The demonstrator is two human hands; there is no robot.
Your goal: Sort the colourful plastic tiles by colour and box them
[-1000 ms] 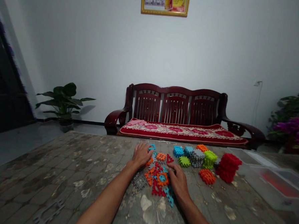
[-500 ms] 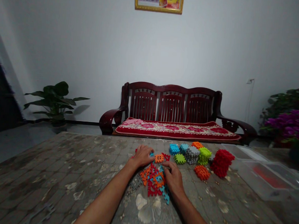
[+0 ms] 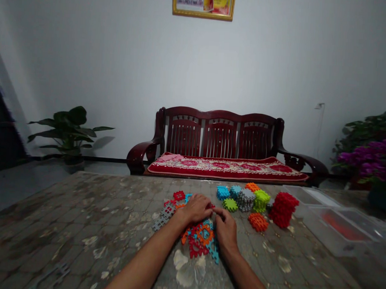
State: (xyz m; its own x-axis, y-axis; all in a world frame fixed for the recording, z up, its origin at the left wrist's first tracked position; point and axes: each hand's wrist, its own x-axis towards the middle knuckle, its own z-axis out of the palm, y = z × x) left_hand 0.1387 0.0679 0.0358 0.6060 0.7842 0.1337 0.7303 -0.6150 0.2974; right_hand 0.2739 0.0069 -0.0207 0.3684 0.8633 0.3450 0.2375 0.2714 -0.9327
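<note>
1. The left hand (image 3: pixel 198 208) curls over the far side of the pile (image 3: pixel 196 251) on the table (image 3: pixel 117 235), its fingertips close to those of the right hand (image 3: pixel 226 231). A red bit (image 3: pixel 212 206) shows between them — whether either hand grips it, I cannot tell. A lopsided pull could make it spring loose.
2. The left hand and wrist hide part of the pile, so a piece underneath could be shoved aside unseen.
3. Pieces overlap in the pile, the orange one (image 3: pixel 204 241) lying over red. Their notched edges could catch, so lifting one might drag its neighbours.
4. Grey pieces (image 3: pixel 168 210) lie just left of the left wrist; a sideways sweep could scatter them.
5. The red stack (image 3: pixel 284 209) and grey stack (image 3: pixel 245 200) stand beyond the right hand — a wide reach could topple either.
</note>
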